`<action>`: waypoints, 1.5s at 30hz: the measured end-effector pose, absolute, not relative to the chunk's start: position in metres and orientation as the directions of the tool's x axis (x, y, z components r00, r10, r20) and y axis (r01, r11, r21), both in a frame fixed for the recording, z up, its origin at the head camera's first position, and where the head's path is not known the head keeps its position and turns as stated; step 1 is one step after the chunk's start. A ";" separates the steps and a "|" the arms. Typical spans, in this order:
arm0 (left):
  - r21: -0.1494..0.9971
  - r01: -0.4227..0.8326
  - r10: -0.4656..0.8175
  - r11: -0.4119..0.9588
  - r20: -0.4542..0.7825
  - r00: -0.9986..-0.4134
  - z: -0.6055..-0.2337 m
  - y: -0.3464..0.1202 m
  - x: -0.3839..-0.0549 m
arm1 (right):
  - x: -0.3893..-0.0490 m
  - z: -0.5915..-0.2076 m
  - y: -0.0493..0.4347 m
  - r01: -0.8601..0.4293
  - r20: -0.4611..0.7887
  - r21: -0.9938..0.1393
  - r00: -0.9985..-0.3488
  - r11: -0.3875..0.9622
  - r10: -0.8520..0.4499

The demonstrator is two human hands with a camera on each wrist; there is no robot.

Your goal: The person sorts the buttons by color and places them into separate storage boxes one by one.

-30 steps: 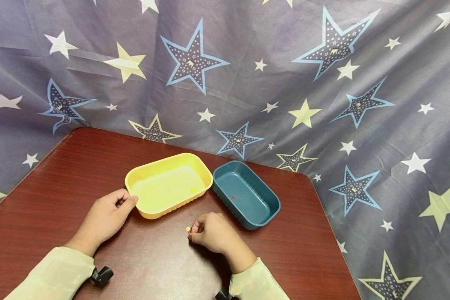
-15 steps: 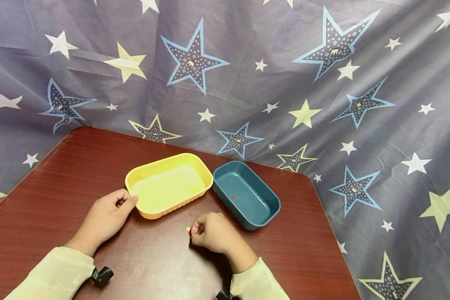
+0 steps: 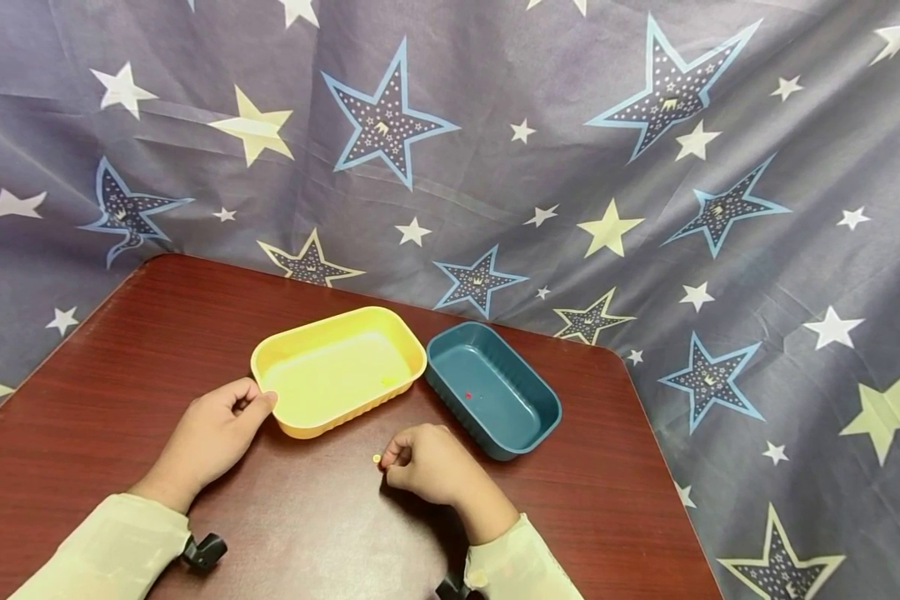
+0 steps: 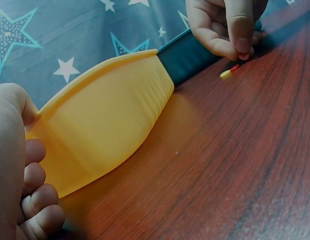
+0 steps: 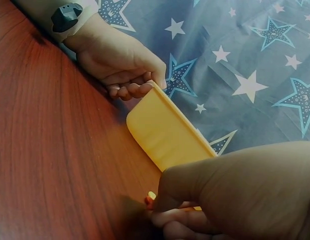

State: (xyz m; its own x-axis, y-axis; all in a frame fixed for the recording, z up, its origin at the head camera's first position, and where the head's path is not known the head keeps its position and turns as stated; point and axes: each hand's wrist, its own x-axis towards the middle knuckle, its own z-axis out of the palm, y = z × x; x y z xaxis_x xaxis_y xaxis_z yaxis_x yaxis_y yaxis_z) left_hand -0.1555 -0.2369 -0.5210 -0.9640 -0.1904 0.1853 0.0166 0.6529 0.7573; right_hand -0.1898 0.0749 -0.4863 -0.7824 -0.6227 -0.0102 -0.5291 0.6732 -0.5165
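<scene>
My left hand (image 3: 221, 425) pinches the near left rim of a yellow plastic tray (image 3: 307, 421), thumb on the outside in the head view. A small yellow piece lies inside that tray. My right hand (image 3: 427, 462) is low over the table, its thumb and fingertips pinching a tiny red piece (image 4: 243, 56), mostly hidden. Just beside those fingertips, a small yellow piece (image 4: 225, 74) and a small red piece (image 4: 235, 67) lie on the table, close together. Their exact kind is too small to tell.
A dark teal tray (image 3: 521, 400) stands against the right end of the yellow one, with a small red piece (image 3: 468, 395) inside. Both are on a reddish-brown wooden table (image 3: 307, 517). A star-patterned cloth (image 3: 495, 200) hangs behind the table.
My right hand has drawn very slightly to the right, away from the yellow piece on the table. The left hand and both trays stay where they were.
</scene>
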 end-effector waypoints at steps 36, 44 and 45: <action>0.749 0.012 -0.192 0.662 0.186 -0.964 -0.521 -0.236 -0.155 | -0.222 -0.439 0.101 -0.450 -0.021 -0.640 -0.800 0.622 -0.600; 0.749 0.008 -0.190 0.663 0.178 -0.965 -0.520 -0.237 -0.155 | -0.236 -0.424 0.114 -0.363 -0.050 -0.719 -0.824 0.593 -0.565; 0.748 0.009 -0.189 0.663 0.179 -0.966 -0.521 -0.237 -0.155 | -0.238 -0.422 0.116 -0.349 -0.055 -0.730 -0.827 0.587 -0.560</action>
State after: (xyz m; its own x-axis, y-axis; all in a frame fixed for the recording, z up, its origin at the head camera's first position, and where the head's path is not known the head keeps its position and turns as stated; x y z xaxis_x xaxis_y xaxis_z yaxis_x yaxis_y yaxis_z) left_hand -0.1546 -0.2367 -0.5206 -0.9655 -0.1892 0.1787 0.0085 0.6633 0.7483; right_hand -0.2380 0.1155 -0.4223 -0.8266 -0.5601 -0.0554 -0.3489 0.5873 -0.7303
